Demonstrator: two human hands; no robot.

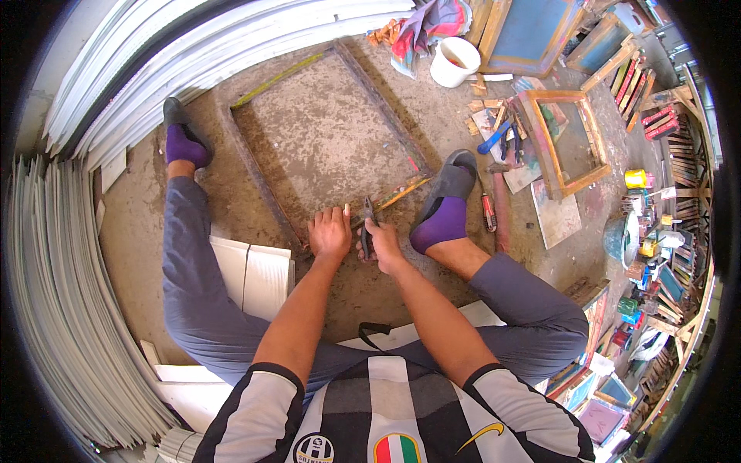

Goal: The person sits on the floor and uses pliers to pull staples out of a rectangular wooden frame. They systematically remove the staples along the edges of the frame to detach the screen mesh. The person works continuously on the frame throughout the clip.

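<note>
A large, worn wooden frame (262,176) lies on the floor between my feet, its bars dark with yellow and red paint marks. At its near side, my left hand (329,233) is closed over the bar, with the fingers pointing away from me. Just to its right, my right hand (381,245) is wrapped round the handles of a pair of pliers (369,208). The pliers' jaws point away from me, at the near bar. Whether the jaws grip anything is too small to tell. My left fingertips are close beside the jaws.
A hammer (500,212), a screwdriver (488,214) and a blue-handled tool (494,139) lie right of my right foot. Beyond them stands a smaller wooden frame (548,166). A white bucket (454,63) is at the back. Stacked white sheets (69,309) line the left; paint pots (635,179) stand right.
</note>
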